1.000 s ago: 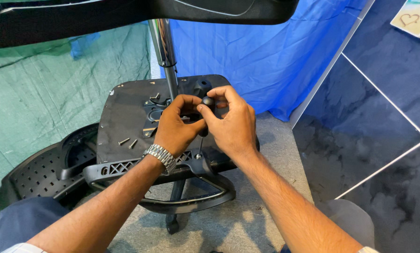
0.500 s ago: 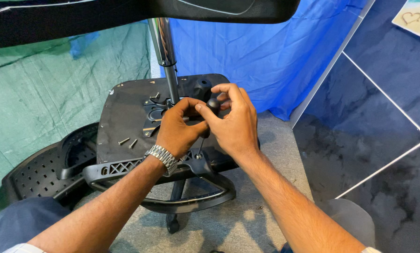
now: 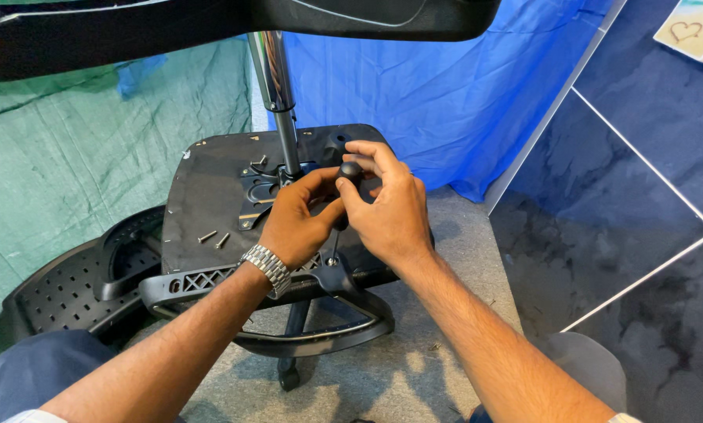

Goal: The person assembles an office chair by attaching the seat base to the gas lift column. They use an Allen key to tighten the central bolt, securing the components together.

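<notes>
Both hands meet over the upturned chair seat [image 3: 210,188], right at the middle of the picture. The left hand [image 3: 292,223], a metal watch [image 3: 265,266] on its wrist, curls half-closed with thumb and forefinger reaching up to a small round black knob [image 3: 351,170]. The right hand [image 3: 386,207] closes its fingertips on that same knob from the other side, so the knob sits pinched between the two hands, just beside the shiny metal post [image 3: 277,94] that rises from the seat's underside. A thin rod [image 3: 335,247] runs down below the hands; whether the knob sits on it I cannot tell. The knob looks light, hard and smooth, so it could slip; a fingertip pinch around its widest part seems the sure hold. Loose screws [image 3: 214,237] lie on the seat to the left, and a black perforated backrest [image 3: 61,290] rests on the floor beside it.
</notes>
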